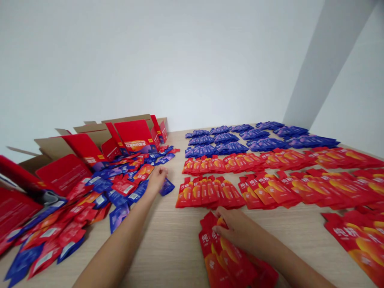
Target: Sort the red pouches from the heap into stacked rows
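Observation:
My right hand grips the top of a small fanned bunch of red pouches with orange fruit printed on them, at the table's front edge. My left hand reaches to the right side of a mixed heap of red and blue pouches. Its fingers are curled together, and whatever they may hold is hidden. Just right of and below that hand lies a single blue pouch, partly covered by it.
Opened red cartons with raised flaps stand behind the heap, along the left. Overlapping red pouches lie in rows on the right of the wooden table. Rows of blue pouches lie farther back, near the white wall.

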Motion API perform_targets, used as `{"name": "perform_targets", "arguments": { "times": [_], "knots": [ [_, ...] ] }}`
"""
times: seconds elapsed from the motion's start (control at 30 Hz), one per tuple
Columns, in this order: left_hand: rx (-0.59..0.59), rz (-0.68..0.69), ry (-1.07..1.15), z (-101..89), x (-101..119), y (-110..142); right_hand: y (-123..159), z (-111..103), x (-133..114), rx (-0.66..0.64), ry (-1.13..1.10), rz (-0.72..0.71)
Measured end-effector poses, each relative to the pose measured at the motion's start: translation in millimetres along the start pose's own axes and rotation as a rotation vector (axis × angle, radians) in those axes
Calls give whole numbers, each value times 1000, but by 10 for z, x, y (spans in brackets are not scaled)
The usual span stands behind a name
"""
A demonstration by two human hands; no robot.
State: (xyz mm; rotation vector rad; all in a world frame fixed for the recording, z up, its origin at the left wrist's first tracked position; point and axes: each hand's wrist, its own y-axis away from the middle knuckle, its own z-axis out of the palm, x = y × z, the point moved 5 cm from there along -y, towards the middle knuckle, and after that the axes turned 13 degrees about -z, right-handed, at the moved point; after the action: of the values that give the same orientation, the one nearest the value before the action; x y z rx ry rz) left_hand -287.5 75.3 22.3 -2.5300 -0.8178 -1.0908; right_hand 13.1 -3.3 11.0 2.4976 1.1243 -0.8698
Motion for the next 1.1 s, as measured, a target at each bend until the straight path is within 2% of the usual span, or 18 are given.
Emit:
{"name": "perform_targets", "arguments": {
  "times": [0.1,0.2,0.3,0.43,0.5,0.6,0.7,0.77,0.83,0.9,0.93,1.0,1.1],
  "knots": [
    [191,-38,-170,-331,-257,-277,8,-2,-33,-47,132,-4],
    [251,-108,-332,-521,-476,-464,-3,-41,-17,-29,299,-9],
    [239,-171,-437,-567,-621,-598,-15,-82,-2,42,380,1],
    [229,-240,-479,-547,-681,-711,-28,-112,-17,115,364,-5],
    [207,-236,-458,-521,-652,-725,-36,-115,-19,142,345,-22],
    [186,-133,-384,-473,-505,-676,-48,-127,10,220,318,-57],
    [218,17,-294,-437,-230,-548,-56,-159,71,362,250,-112],
    [205,129,-208,-400,18,-403,-43,-213,103,515,194,-173],
    [65,261,-57,-325,305,-183,-6,-289,119,685,143,-237],
    [-233,360,93,-204,590,129,27,-359,128,792,72,-277],
    [-387,374,120,-141,710,308,31,-381,130,804,16,-289],
    [-616,395,146,-56,909,668,7,-385,131,735,-135,-303],
    [-788,358,236,23,1060,1021,-61,-290,132,522,-399,-257]
  ]
}}
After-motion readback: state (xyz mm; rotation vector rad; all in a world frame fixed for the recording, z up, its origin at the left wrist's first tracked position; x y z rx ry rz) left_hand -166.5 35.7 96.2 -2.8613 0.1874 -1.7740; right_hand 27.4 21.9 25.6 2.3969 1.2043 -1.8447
